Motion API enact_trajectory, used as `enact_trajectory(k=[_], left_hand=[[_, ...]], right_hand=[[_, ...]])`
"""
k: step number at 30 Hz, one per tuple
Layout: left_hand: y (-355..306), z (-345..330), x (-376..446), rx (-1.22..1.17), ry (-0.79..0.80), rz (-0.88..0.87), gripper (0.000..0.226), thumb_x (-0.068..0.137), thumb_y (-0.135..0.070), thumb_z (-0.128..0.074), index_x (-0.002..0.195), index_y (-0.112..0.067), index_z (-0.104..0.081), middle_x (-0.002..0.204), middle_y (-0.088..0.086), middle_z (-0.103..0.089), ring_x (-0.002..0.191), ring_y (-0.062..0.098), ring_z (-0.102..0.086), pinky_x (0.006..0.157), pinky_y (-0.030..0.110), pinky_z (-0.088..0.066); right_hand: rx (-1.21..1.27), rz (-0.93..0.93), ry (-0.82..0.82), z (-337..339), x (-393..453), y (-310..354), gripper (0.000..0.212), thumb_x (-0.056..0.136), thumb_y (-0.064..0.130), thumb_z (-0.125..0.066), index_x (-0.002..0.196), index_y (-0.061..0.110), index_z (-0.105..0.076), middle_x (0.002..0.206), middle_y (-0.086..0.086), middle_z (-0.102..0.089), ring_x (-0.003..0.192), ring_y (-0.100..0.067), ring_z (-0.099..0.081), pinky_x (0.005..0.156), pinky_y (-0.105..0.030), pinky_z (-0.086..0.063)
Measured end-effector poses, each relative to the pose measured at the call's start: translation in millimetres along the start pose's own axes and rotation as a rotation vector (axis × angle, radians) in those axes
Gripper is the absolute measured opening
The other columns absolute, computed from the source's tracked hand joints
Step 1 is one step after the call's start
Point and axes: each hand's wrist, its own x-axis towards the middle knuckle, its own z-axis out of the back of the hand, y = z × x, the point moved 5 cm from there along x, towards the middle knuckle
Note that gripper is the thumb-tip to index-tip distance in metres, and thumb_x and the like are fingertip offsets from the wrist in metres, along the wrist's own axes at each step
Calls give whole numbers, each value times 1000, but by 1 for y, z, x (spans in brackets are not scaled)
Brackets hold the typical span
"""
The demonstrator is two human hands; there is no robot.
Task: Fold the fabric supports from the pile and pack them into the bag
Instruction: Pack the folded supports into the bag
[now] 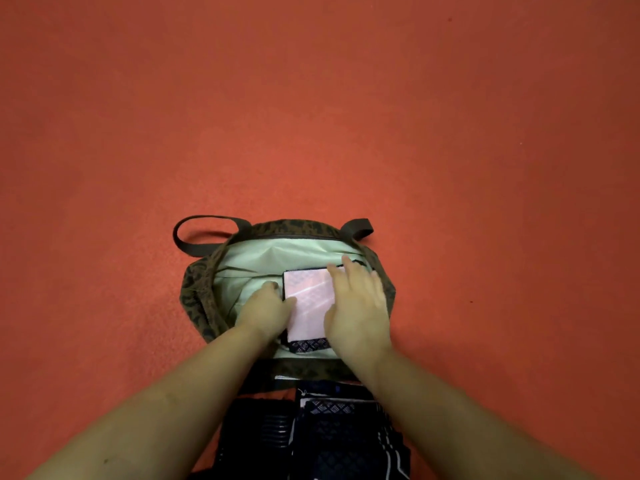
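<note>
Camouflage bag (194, 282) — mint lining; red floor (311, 116).

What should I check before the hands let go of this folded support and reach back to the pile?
1. Bag mouth open, pale lining showing: ok.
2. Folded support inside the bag's opening: ok.
3. Left hand grips the support's left edge: ok.
4. Right hand rests flat on its right side, fingers straight: ok.
5. Support lying flat on the bag's bottom: cannot tell, the hands cover part of it.
6. More supports in the dark pile near the body: ok.
</note>
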Motion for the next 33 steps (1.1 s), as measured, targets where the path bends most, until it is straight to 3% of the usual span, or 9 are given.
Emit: enact_trajectory(k=[2, 4, 6, 10, 20, 25, 28, 31, 33], left_hand=[[-7, 10, -11, 88, -165, -142, 48, 89, -33, -56, 128, -9, -43, 130, 14, -47, 121, 31, -45, 99, 36, -35], [-20, 8, -23, 243, -249, -375, 57, 81, -42, -55, 128, -11, -45, 125, 12, -45, 117, 31, -45, 98, 38, -36], [-21, -2, -22, 205, -164, -299, 70, 82, -43, -58, 141, -15, -31, 136, 12, -33, 124, 32, -40, 105, 38, -34], [-17, -19, -8, -213, 30, 114, 71, 92, -18, -51, 149, -11, -10, 148, 19, -24, 128, 34, -40, 108, 37, -32], [-29, -39, -10, -201, 98, -107, 83, 84, -8, -51, 152, -24, -6, 140, 16, -32, 125, 34, -41, 107, 41, -34], [-30, -42, -14, -79, -12, -136, 86, 87, -16, -54, 151, -14, 3, 147, 13, -23, 132, 30, -32, 108, 36, -27], [-34, -34, -28, -79, -141, -181, 84, 84, -16, -57, 151, -14, -5, 143, 11, -26, 130, 28, -33, 106, 36, -29], [-42, -20, -37, 341, -267, -393, 73, 88, -29, -53, 149, -15, -15, 147, 10, -24, 132, 26, -31, 107, 34, -26], [-47, -19, -34, 690, -198, -535, 69, 95, -39, -42, 150, -14, -9, 157, 12, -8, 142, 26, -15, 112, 34, -17]], right_hand=[[-148, 33, -144, 8, 0, -15, 66, 62, 5, -55, 128, 8, -54, 136, -18, -50, 120, -35, -52, 106, -52, -32], [-132, -188, 29, 10, 0, -40, 82, 71, 10, -61, 146, 15, -28, 150, -13, -31, 129, -33, -42, 109, -47, -28], [42, -454, 252, 4, -7, -62, 85, 82, 20, -58, 150, 21, -7, 149, -9, -30, 125, -31, -46, 98, -39, -37], [290, -596, 161, 5, -7, -78, 43, 89, 18, -50, 131, 13, -42, 119, -15, -61, 107, -34, -58, 84, -36, -45], [850, -795, -112, -6, -15, -118, 13, 95, 13, -50, 94, 10, -63, 89, -6, -63, 87, -20, -55, 84, -34, -45], [667, -641, 36, 1, -18, -107, 52, 88, 19, -58, 137, 13, -42, 122, -3, -57, 116, -22, -53, 99, -31, -39], [263, -143, -187, 29, -19, -71, 59, 78, 19, -56, 136, 14, -44, 135, -5, -49, 127, -22, -42, 111, -40, -27], [-37, 301, -206, 21, -16, -31, 45, 71, 17, -51, 114, 16, -62, 113, -3, -63, 118, -27, -50, 111, -45, -17], [-312, 411, 63, 5, -12, -9, 45, 81, 17, -49, 126, 13, -57, 124, -8, -59, 131, -31, -40, 115, -47, 1]])
